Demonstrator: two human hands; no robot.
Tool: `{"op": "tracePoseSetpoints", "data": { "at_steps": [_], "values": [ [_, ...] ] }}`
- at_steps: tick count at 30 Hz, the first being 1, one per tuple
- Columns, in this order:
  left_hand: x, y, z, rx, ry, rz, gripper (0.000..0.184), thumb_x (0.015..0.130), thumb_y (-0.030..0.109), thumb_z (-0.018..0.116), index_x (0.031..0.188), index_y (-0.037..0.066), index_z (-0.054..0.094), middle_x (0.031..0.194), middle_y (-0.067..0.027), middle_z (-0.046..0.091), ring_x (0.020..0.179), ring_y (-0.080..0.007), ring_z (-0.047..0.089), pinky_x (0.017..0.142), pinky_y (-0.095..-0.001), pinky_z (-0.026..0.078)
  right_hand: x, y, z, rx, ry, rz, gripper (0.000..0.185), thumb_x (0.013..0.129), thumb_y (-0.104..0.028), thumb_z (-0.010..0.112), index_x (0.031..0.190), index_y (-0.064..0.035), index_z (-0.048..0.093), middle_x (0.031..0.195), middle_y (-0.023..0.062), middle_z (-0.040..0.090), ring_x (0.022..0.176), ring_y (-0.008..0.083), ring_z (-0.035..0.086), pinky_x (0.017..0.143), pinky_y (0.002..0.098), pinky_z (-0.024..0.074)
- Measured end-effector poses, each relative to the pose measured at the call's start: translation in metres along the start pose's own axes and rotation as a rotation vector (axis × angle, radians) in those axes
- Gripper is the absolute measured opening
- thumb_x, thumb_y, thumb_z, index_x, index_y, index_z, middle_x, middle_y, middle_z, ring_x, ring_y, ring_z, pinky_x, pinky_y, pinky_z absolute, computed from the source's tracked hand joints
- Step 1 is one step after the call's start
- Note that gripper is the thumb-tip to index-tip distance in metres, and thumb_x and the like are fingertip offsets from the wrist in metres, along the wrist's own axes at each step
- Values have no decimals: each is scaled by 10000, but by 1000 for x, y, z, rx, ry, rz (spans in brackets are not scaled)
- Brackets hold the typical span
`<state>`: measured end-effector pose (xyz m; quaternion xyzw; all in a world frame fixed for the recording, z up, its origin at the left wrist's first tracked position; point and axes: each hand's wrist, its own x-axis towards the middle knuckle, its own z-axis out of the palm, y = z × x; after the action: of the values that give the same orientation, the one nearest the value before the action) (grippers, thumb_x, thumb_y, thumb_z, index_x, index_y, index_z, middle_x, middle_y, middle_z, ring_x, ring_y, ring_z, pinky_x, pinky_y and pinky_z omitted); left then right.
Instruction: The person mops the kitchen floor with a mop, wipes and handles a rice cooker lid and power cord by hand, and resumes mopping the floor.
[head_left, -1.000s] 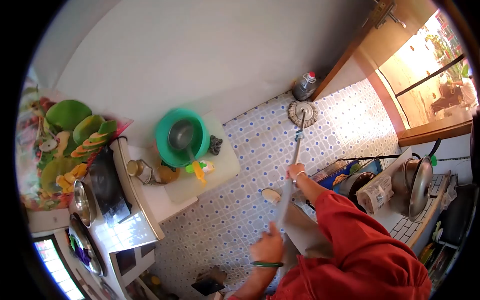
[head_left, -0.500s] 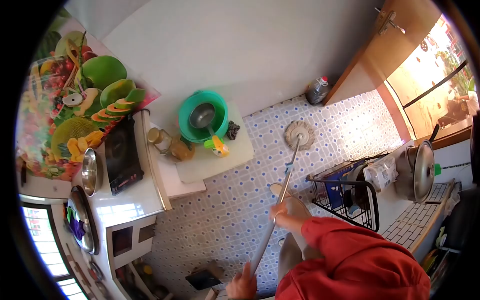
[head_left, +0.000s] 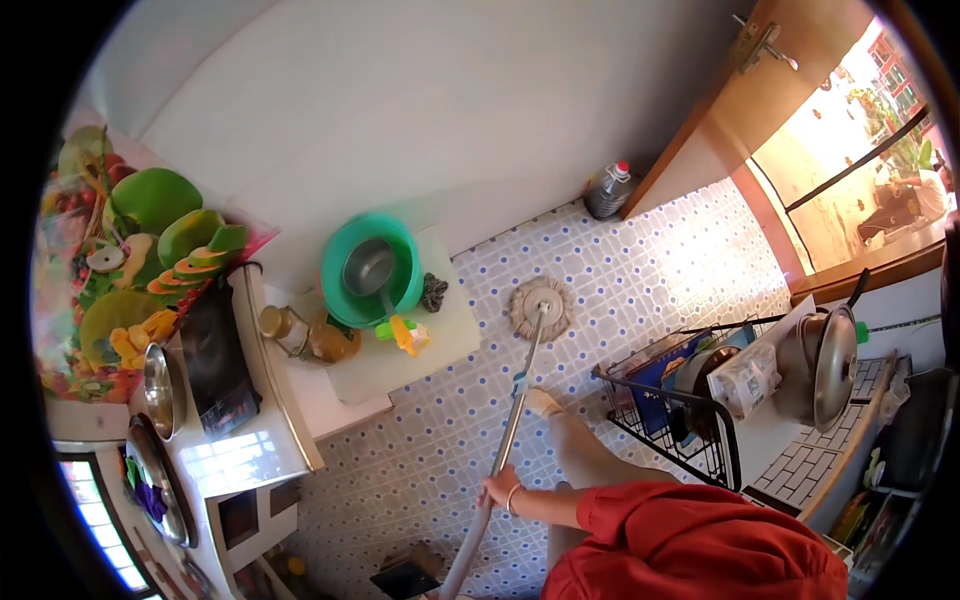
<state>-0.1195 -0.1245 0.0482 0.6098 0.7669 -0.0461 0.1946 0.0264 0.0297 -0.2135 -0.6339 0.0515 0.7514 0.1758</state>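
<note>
The patterned floor lies open around the mop, its round head down on the tiles. The wire rack holds a blue flat item. The pale board carries the green basin, a metal dipper inside. The right hand grips the pole; the left is out of view.
</note>
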Motion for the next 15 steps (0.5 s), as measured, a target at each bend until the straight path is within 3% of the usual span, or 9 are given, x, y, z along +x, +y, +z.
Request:
{"op": "tracePoseSetpoints", "data": {
  "at_steps": [1,3,4,6,7,9,15],
  "values": [
    [25,-15,22,0,-3,5,376,742,287,596,1109,213,565,644,-98,579,491,-293,549,425,-400,441,-2,-37,2,86,25,-12,261,748,20,510,936,-20,333,650,163,487,535,306,571,454,452,520],
    [72,-48,77,718,-66,569,387,755,277,576,1137,228,539,675,-104,583,506,-303,556,432,-415,441,26,-90,-11,24,-12,-160,97,742,30,491,800,40,414,594,169,505,527,310,571,452,431,511],
    [108,-28,66,1052,-26,878,393,761,271,566,1151,235,525,690,-108,585,514,-307,559,435,-422,441,40,-127,-24,54,9,-234,66,752,11,484,755,53,433,579,174,510,507,314,567,428,424,494],
    [198,75,17,-31,-44,331,445,681,271,608,1108,169,534,613,-71,557,465,-277,559,414,-389,452,77,-194,-52,79,114,-372,117,782,-40,466,739,69,468,572,189,519,471,322,555,375,424,444],
    [222,98,21,-51,-25,324,411,663,266,627,1061,178,568,605,-82,557,476,-282,559,424,-393,452,90,-219,-61,291,227,-349,146,787,-59,466,727,74,472,570,178,510,462,303,543,377,411,432],
    [261,141,32,-86,10,323,375,646,255,643,1013,188,601,583,-88,548,481,-284,556,431,-397,451,90,-276,-93,73,189,-391,96,776,-34,464,736,53,470,575,152,492,461,270,520,414,399,455],
    [288,197,16,-23,-61,297,382,673,244,618,1044,171,568,583,-87,540,470,-281,555,433,-398,454,94,-313,-109,198,259,-420,49,747,-16,436,781,15,418,530,119,457,399,224,483,369,358,449]
  ]
}}
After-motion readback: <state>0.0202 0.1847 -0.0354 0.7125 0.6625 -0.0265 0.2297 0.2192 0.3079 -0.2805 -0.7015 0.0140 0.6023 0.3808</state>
